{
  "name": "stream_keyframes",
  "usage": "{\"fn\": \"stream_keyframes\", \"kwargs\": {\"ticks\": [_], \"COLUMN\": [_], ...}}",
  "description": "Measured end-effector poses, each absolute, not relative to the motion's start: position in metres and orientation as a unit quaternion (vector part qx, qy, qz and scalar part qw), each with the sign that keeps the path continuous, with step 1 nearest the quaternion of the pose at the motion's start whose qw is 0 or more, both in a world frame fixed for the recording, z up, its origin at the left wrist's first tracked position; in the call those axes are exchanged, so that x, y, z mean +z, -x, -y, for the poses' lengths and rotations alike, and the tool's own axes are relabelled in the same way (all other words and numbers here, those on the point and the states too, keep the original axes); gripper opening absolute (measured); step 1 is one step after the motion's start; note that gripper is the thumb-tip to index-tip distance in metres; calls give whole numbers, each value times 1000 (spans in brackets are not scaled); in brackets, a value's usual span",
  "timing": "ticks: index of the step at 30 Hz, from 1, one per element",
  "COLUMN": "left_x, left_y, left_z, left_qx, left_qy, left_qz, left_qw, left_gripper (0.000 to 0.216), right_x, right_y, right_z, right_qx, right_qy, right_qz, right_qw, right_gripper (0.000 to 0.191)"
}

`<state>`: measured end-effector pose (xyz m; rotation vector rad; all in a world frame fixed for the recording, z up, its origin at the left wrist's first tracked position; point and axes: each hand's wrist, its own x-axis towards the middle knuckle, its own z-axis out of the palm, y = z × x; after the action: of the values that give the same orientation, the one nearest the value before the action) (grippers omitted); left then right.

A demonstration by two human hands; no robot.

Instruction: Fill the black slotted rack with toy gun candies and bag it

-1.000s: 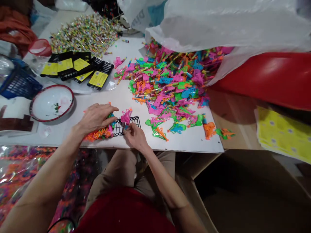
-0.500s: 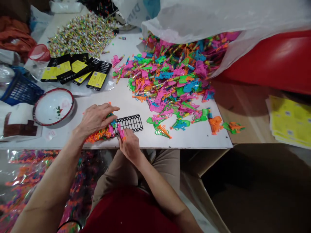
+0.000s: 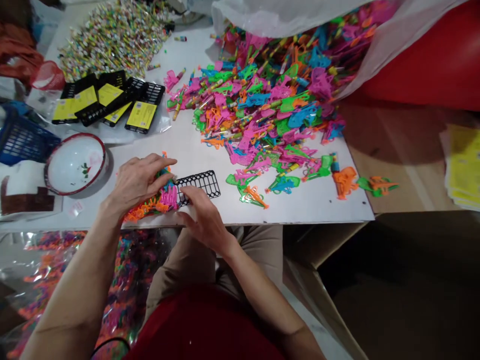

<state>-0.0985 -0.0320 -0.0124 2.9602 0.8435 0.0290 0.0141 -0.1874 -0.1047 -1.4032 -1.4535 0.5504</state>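
My left hand (image 3: 140, 177) lies flat on a row of small coloured plastic toy guns (image 3: 157, 201) set into the left end of a black plastic grid rack (image 3: 200, 183) near the white table's (image 3: 195, 150) front edge. Beside it, my right hand (image 3: 202, 215) hovers with fingers spread over the rack's near edge and holds nothing. A pink toy (image 3: 170, 196) sits in the rack between the two hands. A big heap of pink, green, blue and orange toy guns (image 3: 262, 105) spreads behind the rack and to its right.
Black racks with yellow labels (image 3: 108, 100) lie at the back left, behind them a pile of small wrapped sticks (image 3: 116, 40). A white bowl with a red rim (image 3: 75, 162) and a blue basket (image 3: 20, 140) stand left. A white plastic sack (image 3: 300, 15) spills the toys. Cardboard box (image 3: 375, 280) at right.
My right hand carried a pink toy gun from above the rack down to its left end, let it go and now hovers with fingers apart. The left hand stayed on the toys.
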Motion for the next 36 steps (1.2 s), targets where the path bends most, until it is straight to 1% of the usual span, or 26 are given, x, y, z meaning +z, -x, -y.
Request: {"fn": "stream_keyframes", "kwargs": {"ticks": [2,7,12,17,22,25,28,30,32,34,35,36], "left_x": [-13,-14,-14,-16,-20,-20,-19,-18,-18,-18,-17,-17], "left_y": [98,99,99,97,98,99,99,99,99,99,98,98], "left_z": [32,31,32,32,32,31,30,30,31,31,32,32], "left_qx": [7,30,44,31,20,13,-4,-10,-10,-9,-9,-10], "left_qy": [-960,-963,-963,-964,-965,-965,-968,-969,-968,-965,-965,-964], "left_qz": [-278,-264,-257,-256,-255,-256,-249,-245,-249,-257,-260,-263], "left_qw": [35,48,68,63,64,56,45,41,41,42,42,43], "left_gripper": [42,42,40,36,37,44,50,50,48,46,44,43], "right_x": [-104,-115,-118,-118,-124,-130,-133,-129,-117,-101,-93,-86], "right_y": [-12,-3,-6,-8,-5,-1,4,5,4,0,-2,-4], "right_z": [184,175,176,174,174,173,173,175,180,184,184,184], "right_qx": [214,191,190,206,214,210,219,226,213,174,148,123], "right_qy": [547,531,532,524,524,538,553,562,568,569,566,562], "right_qz": [621,659,660,672,626,584,562,557,561,584,605,629], "right_qw": [518,497,495,481,537,570,575,568,563,553,540,522], "right_gripper": [46,36,37,37,35,34,33,35,45,55,56,53]}}
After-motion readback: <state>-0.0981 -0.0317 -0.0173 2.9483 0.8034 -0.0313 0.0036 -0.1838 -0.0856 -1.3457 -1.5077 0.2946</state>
